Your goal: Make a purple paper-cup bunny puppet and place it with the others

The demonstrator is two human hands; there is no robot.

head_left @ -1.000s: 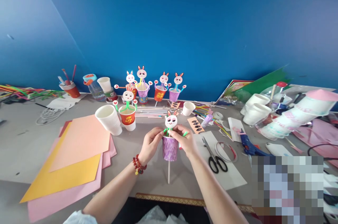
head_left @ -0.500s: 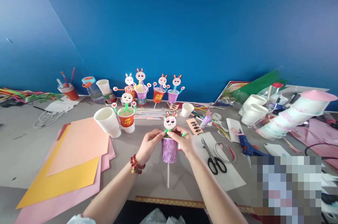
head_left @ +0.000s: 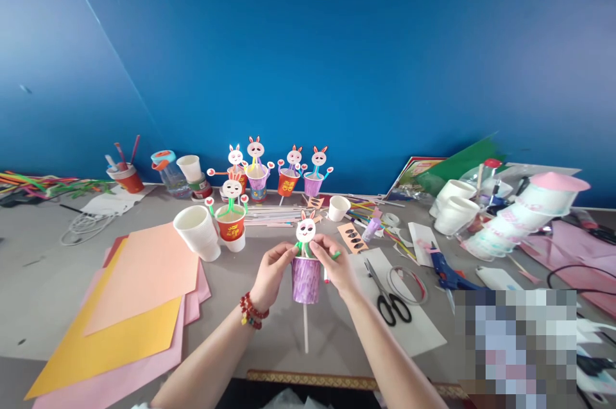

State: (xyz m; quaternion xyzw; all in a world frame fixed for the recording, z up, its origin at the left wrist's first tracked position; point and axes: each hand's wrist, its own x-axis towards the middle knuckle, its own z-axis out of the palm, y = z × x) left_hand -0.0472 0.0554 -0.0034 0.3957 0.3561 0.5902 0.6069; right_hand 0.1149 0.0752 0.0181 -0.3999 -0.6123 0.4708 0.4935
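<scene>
Above the front of the table I hold a purple-coloured paper cup (head_left: 305, 281) upright, a white stick (head_left: 306, 330) coming out of its base. A white rabbit face (head_left: 305, 230) with pink ears rises over the rim, with green pipe cleaners (head_left: 302, 250) below it. My left hand (head_left: 272, 271) pinches a green pipe cleaner at the rim's left side. On the right side, my right hand (head_left: 335, 262) is closed on the green pipe cleaner, whose tip pokes out past the fingers. Parts inside the cup are hidden.
Several finished rabbit cups (head_left: 256, 181) stand along the blue wall. Coloured paper sheets (head_left: 144, 280) lie on the left beside stacked white cups (head_left: 197, 233). To the right are black-handled scissors (head_left: 387, 296), a blue glue gun (head_left: 451, 273) and a tower of cups (head_left: 524, 219).
The camera view has tilted up, showing the top of the blue wall. Both hands stay at the cup's rim, and the pipe cleaners there have shifted slightly.
</scene>
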